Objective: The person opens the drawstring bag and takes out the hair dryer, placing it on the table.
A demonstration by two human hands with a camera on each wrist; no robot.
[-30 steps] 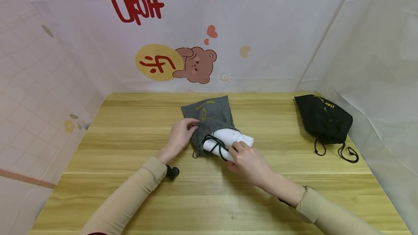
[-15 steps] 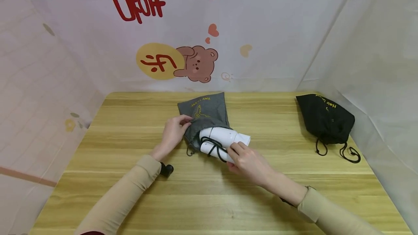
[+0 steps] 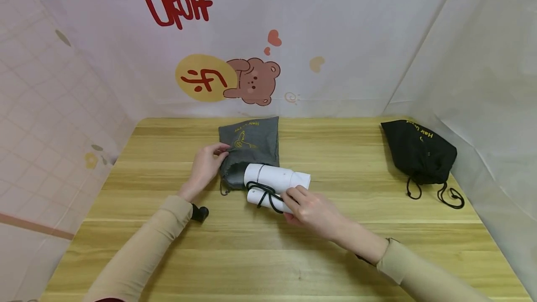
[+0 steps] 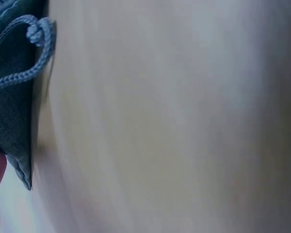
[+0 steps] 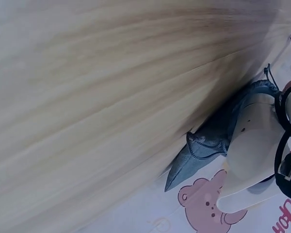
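A grey drawstring bag [image 3: 262, 146] printed with a yellow hair dryer lies at the back of the table, its mouth facing forward. My left hand [image 3: 204, 166] pinches the left edge of the bag between thumb and fingers. In the left wrist view the bag's cord [image 4: 35, 34] and a fingertip show at the edge. My right hand [image 3: 312, 209] grips the handle of a white hair dryer [image 3: 274, 177] with its black cord looped around it. The rear end of the dryer overlaps the bag's mouth. In the right wrist view the dryer's barrel [image 5: 254, 145] stands before the bag.
A filled black drawstring bag [image 3: 419, 153] with yellow lettering lies at the back right, its cords trailing on the table. The wooden table [image 3: 268, 255] ends at a cloth backdrop [image 3: 352, 36] printed with a bear. A black wrist camera [image 3: 200, 213] sits on the left wrist.
My left hand has pulled the grey bag leftward, and more of the hair dryer shows outside its mouth. My right hand, holding the dryer, has shifted slightly left.
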